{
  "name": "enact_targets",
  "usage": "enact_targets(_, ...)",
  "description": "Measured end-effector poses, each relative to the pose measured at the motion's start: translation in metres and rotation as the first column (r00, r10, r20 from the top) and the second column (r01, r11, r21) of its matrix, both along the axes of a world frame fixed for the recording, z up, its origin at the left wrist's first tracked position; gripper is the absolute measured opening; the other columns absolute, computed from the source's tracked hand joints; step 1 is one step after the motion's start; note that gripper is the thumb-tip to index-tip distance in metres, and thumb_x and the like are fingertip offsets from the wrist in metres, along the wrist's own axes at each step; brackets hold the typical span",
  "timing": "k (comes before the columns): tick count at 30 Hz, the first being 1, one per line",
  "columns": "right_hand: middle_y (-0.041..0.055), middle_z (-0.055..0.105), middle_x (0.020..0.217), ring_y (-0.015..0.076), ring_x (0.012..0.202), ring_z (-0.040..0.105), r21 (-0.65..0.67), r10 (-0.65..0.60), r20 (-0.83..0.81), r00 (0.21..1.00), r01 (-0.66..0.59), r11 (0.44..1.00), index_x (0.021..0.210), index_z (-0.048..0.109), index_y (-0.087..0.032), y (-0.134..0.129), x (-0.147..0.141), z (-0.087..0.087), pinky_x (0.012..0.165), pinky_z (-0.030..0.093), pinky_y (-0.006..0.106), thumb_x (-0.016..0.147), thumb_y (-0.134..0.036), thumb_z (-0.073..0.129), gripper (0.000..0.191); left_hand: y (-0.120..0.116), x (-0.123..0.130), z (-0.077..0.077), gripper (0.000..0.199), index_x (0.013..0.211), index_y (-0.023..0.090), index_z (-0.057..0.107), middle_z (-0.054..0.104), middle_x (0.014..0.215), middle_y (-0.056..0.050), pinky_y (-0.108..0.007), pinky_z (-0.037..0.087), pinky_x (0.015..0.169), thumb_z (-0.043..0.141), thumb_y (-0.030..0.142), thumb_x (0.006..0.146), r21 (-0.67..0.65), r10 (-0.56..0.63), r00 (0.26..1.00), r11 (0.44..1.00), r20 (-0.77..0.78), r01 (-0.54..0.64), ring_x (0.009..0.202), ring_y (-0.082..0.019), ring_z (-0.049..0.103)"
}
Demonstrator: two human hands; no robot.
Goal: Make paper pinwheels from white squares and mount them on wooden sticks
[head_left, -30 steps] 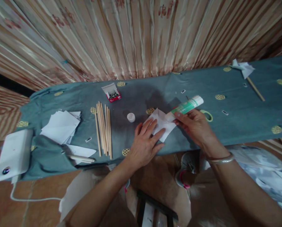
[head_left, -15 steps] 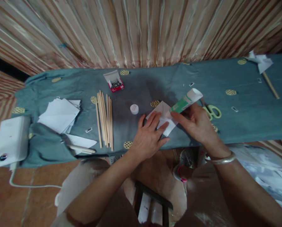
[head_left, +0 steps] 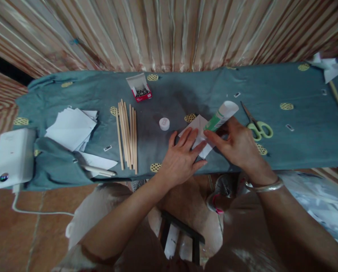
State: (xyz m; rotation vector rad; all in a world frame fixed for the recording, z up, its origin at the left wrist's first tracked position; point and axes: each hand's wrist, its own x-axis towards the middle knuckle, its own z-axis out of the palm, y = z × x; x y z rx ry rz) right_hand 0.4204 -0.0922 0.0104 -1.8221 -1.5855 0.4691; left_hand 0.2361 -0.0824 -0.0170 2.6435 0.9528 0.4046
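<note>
My right hand (head_left: 238, 145) grips a green and white glue stick (head_left: 221, 115), tilted with its lower end against a small square of white paper (head_left: 199, 124). Fingers spread, my left hand (head_left: 182, 156) lies flat on the left part of that paper and presses it to the cloth. Part of the paper is hidden under both hands. A round white cap (head_left: 164, 124) rests to the left of the paper. Just right of my right hand lie scissors (head_left: 258, 128) with pale green handles.
Wooden sticks (head_left: 127, 138) lie left of the cap, below a red box of small metal pins (head_left: 142, 92). Farther left are stacked white paper sheets (head_left: 71, 128), a pen (head_left: 98, 170) and a white device (head_left: 13, 158) with a cable. A paper pinwheel (head_left: 330, 70) lies far right.
The view has shifted slightly, so the table things sit a little higher in the picture. The glue stick stays on the paper, now tilted more upright; my left hand still holds the paper down.
</note>
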Motion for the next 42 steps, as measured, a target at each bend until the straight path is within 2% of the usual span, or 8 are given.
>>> enact_targets(7, 0.0048, 0.066, 0.068, 0.0222, 0.059, 0.062, -0.032, 0.06, 0.142, 0.988, -0.056, 0.998, 0.099, 0.06, -0.019, 0.001, -0.004, 0.0, 0.057, 0.041, 0.032, 0.083, -0.054, 0.06, 0.038, 0.0, 0.0, -0.001, 0.054, 0.133, 0.021, 0.052, 0.04, 0.15, -0.017, -0.06, 0.02, 0.112, 0.054, 0.052, 0.089, -0.012, -0.001, 1.0, 1.0, -0.005, 0.001, 0.142, -0.034, 0.03)
enact_targets(12, 0.0048, 0.067, 0.066, 0.0218, 0.056, 0.062, 0.008, 0.101, 0.28, 0.955, -0.108, 0.994, 0.099, 0.059, -0.016, 0.002, -0.006, 0.001, 0.052, 0.04, 0.03, 0.086, -0.054, 0.054, 0.041, 0.0, -0.001, -0.002, 0.054, 0.133, 0.021, 0.051, 0.04, 0.151, -0.016, -0.06, 0.022, 0.112, 0.052, 0.053, 0.09, 0.028, -0.005, 1.0, 1.0, -0.018, 0.005, 0.142, -0.034, 0.03)
enact_targets(18, 0.0067, 0.068, 0.066, 0.0231, 0.056, 0.064, 0.011, 0.106, 0.347, 0.932, -0.117, 0.993, 0.099, 0.059, -0.014, 0.003, -0.006, 0.002, 0.051, 0.042, 0.031, 0.088, -0.054, 0.051, 0.042, 0.0, -0.001, -0.001, 0.055, 0.132, 0.02, 0.052, 0.04, 0.15, -0.017, -0.06, 0.022, 0.113, 0.055, 0.053, 0.088, 0.035, -0.011, 0.999, 0.999, -0.039, 0.013, 0.143, -0.034, 0.029)
enact_targets(35, 0.0054, 0.068, 0.068, 0.0227, 0.056, 0.064, -0.009, 0.122, 0.36, 0.925, -0.128, 0.992, 0.096, 0.057, -0.017, 0.004, -0.011, 0.005, 0.051, 0.042, 0.031, 0.087, -0.05, 0.056, 0.034, 0.0, 0.0, -0.001, 0.058, 0.132, 0.018, 0.052, 0.04, 0.15, -0.019, -0.06, 0.022, 0.112, 0.055, 0.054, 0.087, 0.054, -0.016, 0.999, 0.998, -0.052, 0.019, 0.142, -0.035, 0.03)
enact_targets(42, 0.0079, 0.068, 0.072, 0.0245, 0.062, 0.065, -0.021, 0.178, 0.363, 0.915, -0.183, 0.983, 0.098, 0.057, -0.017, 0.002, -0.011, 0.005, 0.056, 0.046, 0.033, 0.089, -0.049, 0.053, 0.034, 0.001, 0.0, -0.001, 0.059, 0.131, 0.016, 0.053, 0.041, 0.149, -0.02, -0.06, 0.024, 0.111, 0.055, 0.055, 0.087, 0.065, -0.019, 0.999, 0.998, -0.051, 0.022, 0.141, -0.036, 0.032)
